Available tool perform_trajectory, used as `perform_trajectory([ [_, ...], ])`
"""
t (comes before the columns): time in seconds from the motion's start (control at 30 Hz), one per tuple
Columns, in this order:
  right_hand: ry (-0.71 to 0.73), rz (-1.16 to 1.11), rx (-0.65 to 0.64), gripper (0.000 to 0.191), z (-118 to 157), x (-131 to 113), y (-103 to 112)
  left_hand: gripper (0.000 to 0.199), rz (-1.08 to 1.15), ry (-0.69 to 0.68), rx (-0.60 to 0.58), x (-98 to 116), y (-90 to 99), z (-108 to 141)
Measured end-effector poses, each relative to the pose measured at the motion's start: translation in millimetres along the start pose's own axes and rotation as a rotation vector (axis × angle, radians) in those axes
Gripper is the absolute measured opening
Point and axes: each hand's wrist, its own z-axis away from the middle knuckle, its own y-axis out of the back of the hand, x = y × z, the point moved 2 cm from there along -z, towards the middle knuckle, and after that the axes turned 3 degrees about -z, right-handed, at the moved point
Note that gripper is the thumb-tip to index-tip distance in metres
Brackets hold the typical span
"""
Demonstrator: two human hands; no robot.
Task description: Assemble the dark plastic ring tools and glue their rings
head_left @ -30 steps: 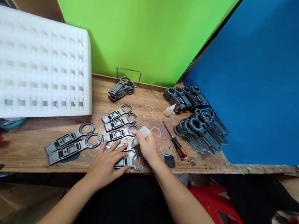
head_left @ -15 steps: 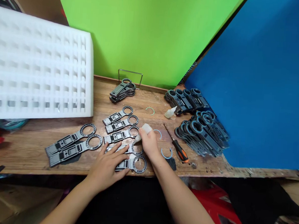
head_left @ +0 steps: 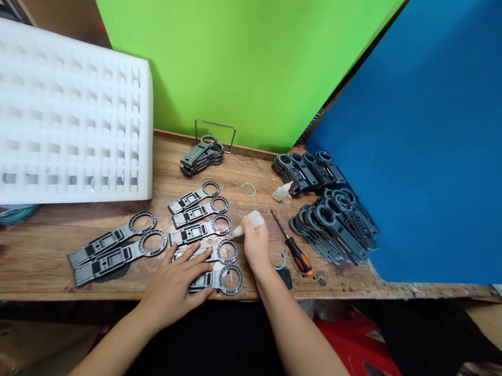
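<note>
My left hand point(head_left: 178, 280) lies spread over the handles of two grey ring-ended plastic parts, the upper one point(head_left: 228, 251) and the lower one point(head_left: 230, 279) nearest the table's front edge. In my right hand point(head_left: 256, 246) is a small white squeeze bottle point(head_left: 255, 218), tilted so its nozzle points down and left. The nozzle tip is near the top of the upper part's ring; whether it touches cannot be made out. Several like parts point(head_left: 195, 233) lie just above, rings to the right. A pale blue arc strip point(head_left: 281, 260) sits right of my right wrist.
An orange-black screwdriver point(head_left: 298, 254) lies to the right, before stacked ring parts point(head_left: 338, 221). Behind it is a second whitish bottle point(head_left: 282, 191). A pale green arc point(head_left: 248, 188) rests mid-table. White slotted foam point(head_left: 148, 147) stands left; green point(head_left: 242, 51) and blue point(head_left: 441, 143) panels rise behind.
My right hand has drawn the bottle slightly right, away from the ring's left side towards its top. My left hand stays spread on the parts. The view has shifted slightly.
</note>
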Motion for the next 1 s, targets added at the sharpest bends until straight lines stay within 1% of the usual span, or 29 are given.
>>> perform_trajectory([
  [0.23,0.044,0.091,0.059,0.029,9.6,2.7,13.9,0.031,-0.015,0.003,-0.010,0.4,0.4,-0.3],
  [0.33,0.071,0.119,0.053,0.028,14.1,5.3,18.2,0.031,-0.016,0.002,-0.003,0.1,-0.3,-0.2],
  [0.47,0.105,0.171,0.037,0.028,20.9,1.7,23.6,0.031,-0.022,0.002,0.001,0.8,0.0,-0.3],
  [0.63,0.063,0.227,0.014,0.027,32.7,-4.6,29.7,0.030,-0.033,0.008,-0.005,1.4,0.1,-0.3],
  [0.77,0.025,0.218,0.009,0.028,38.6,-3.7,32.7,0.031,-0.043,-0.004,0.009,0.6,-1.2,-0.2],
  [0.83,-0.005,0.125,0.025,0.027,35.9,-1.8,33.6,0.032,-0.051,-0.019,0.023,0.3,-1.5,-0.4],
  [0.87,-0.037,0.039,0.037,0.027,33.0,-0.7,33.9,0.032,-0.057,-0.026,0.030,0.3,-1.5,-0.4],
  [0.93,-0.156,-0.191,0.070,0.026,25.5,1.8,33.7,0.034,-0.074,-0.030,0.038,0.9,-1.0,-0.2],
  [1.0,-0.310,-0.419,0.087,0.028,17.5,3.0,31.1,0.035,-0.095,-0.031,0.042,2.1,0.1,0.6],
])
